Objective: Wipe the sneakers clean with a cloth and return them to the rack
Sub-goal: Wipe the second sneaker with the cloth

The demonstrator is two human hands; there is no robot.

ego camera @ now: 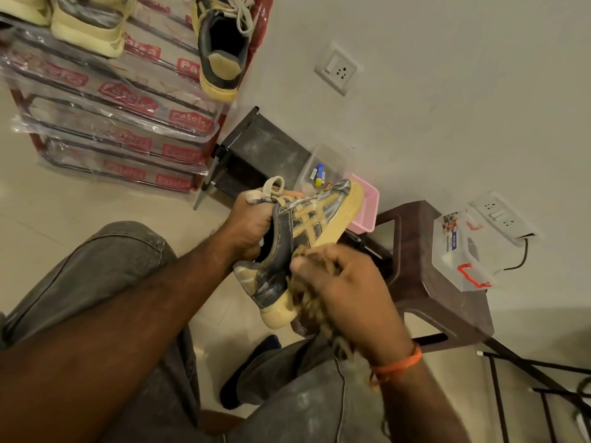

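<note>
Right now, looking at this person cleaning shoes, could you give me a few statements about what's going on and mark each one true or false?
1. The left hand holds the dark sneaker by its opening. True.
2. The right hand is empty. False: its fingers grip a tan cloth pressed against the sneaker's side near the heel.
3. A matching sneaker sits on the top shelf of the rack. True.
4. The pink basket lies on the floor in front of the rack. False: it rests by the wall, beside the brown stool.
5. The held sneaker rests on the stool. False: it is held in the air.
</note>
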